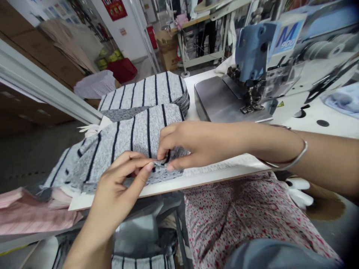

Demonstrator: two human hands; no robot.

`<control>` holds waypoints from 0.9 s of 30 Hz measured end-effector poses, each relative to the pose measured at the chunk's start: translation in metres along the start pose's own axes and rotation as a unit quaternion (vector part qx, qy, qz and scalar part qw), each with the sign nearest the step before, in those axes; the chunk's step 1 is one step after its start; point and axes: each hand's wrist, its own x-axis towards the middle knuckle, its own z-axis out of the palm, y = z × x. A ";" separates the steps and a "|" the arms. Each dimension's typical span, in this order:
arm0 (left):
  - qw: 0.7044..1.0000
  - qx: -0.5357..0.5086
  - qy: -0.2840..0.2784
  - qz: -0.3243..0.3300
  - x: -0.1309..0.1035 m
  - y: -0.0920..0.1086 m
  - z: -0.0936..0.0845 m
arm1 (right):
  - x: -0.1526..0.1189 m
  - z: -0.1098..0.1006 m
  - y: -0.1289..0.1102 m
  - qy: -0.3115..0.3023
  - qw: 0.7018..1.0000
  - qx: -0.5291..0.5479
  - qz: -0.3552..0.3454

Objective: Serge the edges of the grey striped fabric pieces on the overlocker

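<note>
A stack of grey fabric pieces with dark stripes (123,138) lies at the front edge of the white sewing table. My left hand (120,183) pinches an edge of this fabric between thumb and forefinger. Close beside it, my right hand (190,145) grips the same edge with thumb and bent fingers. A little of the cloth is lifted and folded between the two hands. Behind it rests a second striped stack (146,91) of the same material, its layered edges showing on the right.
An overlock sewing machine (252,56) with a metal plate (215,97) stands to the right. Scissors or a similar dark tool (319,87) and blue cloth (343,99) lie farther right. Pink striped fabric (36,211) hangs at the left. A printed ruler (218,165) runs along the table edge.
</note>
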 end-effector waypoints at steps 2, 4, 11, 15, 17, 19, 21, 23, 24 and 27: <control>1.000 0.002 -0.012 0.009 0.001 -0.001 0.000 | -0.001 0.003 0.001 0.023 1.000 0.004 0.011; 1.000 0.002 -0.010 0.016 0.001 -0.002 0.000 | 0.000 0.006 0.001 0.040 0.999 0.005 0.020; 0.999 0.022 0.000 0.046 -0.004 0.000 0.000 | 0.001 0.008 -0.002 0.036 0.999 0.016 0.017; 0.998 0.047 0.011 0.043 -0.003 0.001 0.004 | 0.002 0.013 -0.002 0.058 0.998 -0.027 0.023; 0.998 0.047 0.025 0.037 -0.002 0.001 0.006 | 0.001 0.013 -0.002 0.065 0.997 -0.022 0.024; 0.999 0.031 0.033 0.019 -0.001 0.001 0.008 | 0.000 0.014 -0.002 0.064 0.998 -0.004 0.026; 0.999 0.004 0.032 -0.002 0.000 0.002 0.009 | 0.000 0.015 -0.002 0.072 0.997 0.007 0.032; 0.999 -0.021 0.041 -0.029 0.001 0.004 0.011 | 0.000 0.018 -0.002 0.101 0.994 0.007 0.047; 0.997 -0.029 0.049 -0.043 0.001 0.005 0.012 | 0.001 0.021 -0.003 0.122 0.991 0.007 0.054; 0.995 -0.036 0.070 -0.062 -0.001 0.007 0.015 | 0.000 0.028 -0.005 0.182 0.981 0.024 0.054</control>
